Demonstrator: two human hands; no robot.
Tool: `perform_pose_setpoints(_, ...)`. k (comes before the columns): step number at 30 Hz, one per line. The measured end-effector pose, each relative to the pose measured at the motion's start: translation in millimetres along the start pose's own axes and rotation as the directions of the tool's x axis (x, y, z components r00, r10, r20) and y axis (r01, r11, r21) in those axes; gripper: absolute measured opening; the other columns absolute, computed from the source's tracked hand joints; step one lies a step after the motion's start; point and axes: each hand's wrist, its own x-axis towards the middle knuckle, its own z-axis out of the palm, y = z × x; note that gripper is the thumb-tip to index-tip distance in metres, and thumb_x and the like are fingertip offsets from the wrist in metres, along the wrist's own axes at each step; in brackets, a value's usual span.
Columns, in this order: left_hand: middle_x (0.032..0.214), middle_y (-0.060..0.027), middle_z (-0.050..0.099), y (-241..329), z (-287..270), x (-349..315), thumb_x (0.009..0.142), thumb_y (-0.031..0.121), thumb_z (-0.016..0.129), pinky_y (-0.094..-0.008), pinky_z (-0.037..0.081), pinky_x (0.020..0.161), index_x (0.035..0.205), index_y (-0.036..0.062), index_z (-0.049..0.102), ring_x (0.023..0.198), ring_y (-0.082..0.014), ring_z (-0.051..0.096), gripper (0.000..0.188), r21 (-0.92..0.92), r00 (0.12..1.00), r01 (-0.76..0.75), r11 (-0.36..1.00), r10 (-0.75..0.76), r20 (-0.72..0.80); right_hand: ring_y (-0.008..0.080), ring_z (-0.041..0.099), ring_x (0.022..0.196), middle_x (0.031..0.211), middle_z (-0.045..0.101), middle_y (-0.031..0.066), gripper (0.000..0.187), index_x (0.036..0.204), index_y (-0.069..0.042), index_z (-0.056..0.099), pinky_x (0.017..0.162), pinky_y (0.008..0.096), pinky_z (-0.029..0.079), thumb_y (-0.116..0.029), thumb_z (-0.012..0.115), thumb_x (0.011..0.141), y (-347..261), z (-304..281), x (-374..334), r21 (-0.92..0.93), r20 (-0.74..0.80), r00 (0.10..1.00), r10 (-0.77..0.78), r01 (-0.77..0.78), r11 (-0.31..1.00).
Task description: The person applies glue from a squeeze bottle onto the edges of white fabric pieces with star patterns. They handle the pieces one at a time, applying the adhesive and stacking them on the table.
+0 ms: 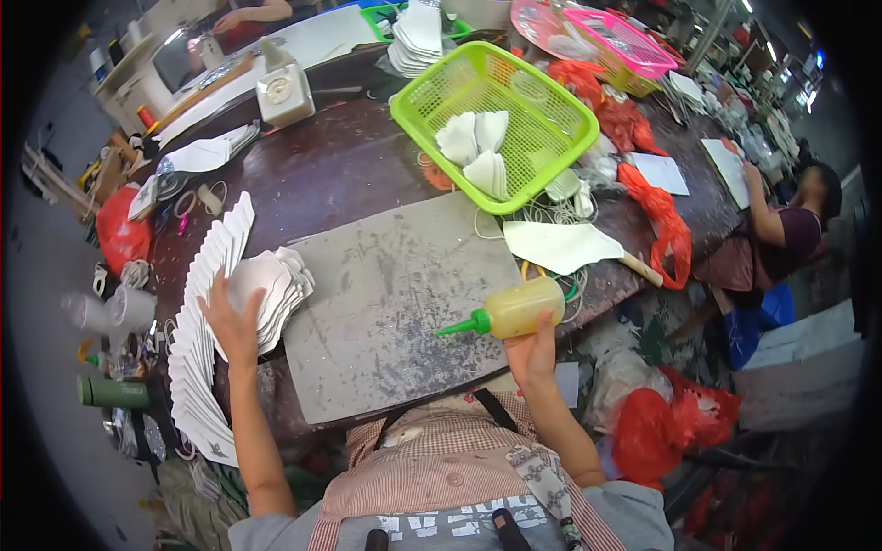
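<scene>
My right hand is wrapped round a squeeze bottle of yellowish liquid, its green nozzle pointing left above a worn grey board. To the left, my left hand has its fingers spread over a pile of white cut pieces; whether the fingertips press on them I cannot tell. A long fanned row of overlapping white pieces curves along the table's left side, partly behind that hand. Beyond the board stands a lime-green plastic basket with a few small white stacks in it.
A larger white piece lies at the board's far right corner, near a wooden handle and loose cords. Red plastic bags line the right edge. A whitish container stands at the back left. Another person works at the far right.
</scene>
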Motion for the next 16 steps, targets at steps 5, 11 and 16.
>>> perform_pose_setpoints(5,0.088,-0.0098,0.062,67,-68,16,0.080,0.003,0.072,-0.0348,0.047,0.069,0.105,0.0030,0.070,0.078,-0.0218,0.058,0.025,-0.395,0.972,-0.233,0.889,0.228,-0.061,0.0265,0.055,0.122,0.134,0.053,0.0098,0.062,0.139,-0.010,0.043,0.103,0.0428,0.046,-0.050,0.058,0.094,-21,10,-1,0.068,-0.043,0.994,0.103,-0.100,0.993)
perform_pose_setpoints(11,0.112,-0.0171,0.061,114,-12,-28,0.086,0.026,0.070,-0.0435,0.046,0.089,0.126,0.0050,0.054,0.104,-0.0362,0.058,0.048,-0.673,0.570,-0.131,0.728,0.611,0.550,0.0258,0.059,0.115,0.129,0.056,0.0111,0.057,0.136,-0.005,0.044,0.097,0.0430,0.050,-0.041,0.061,0.095,-24,28,15,-0.135,0.021,0.999,0.026,-0.023,0.991)
perform_pose_setpoints(16,0.128,-0.0183,0.053,105,15,-28,0.082,0.031,0.073,-0.0444,0.043,0.097,0.128,0.0053,0.049,0.114,-0.0372,0.054,0.058,-0.573,0.412,-0.099,0.814,0.557,0.721,0.0215,0.061,0.109,0.125,0.056,0.0109,0.053,0.137,-0.003,0.040,0.090,0.0370,0.054,-0.021,0.066,0.095,-1,43,44,-0.430,0.074,0.988,0.138,-0.093,0.898)
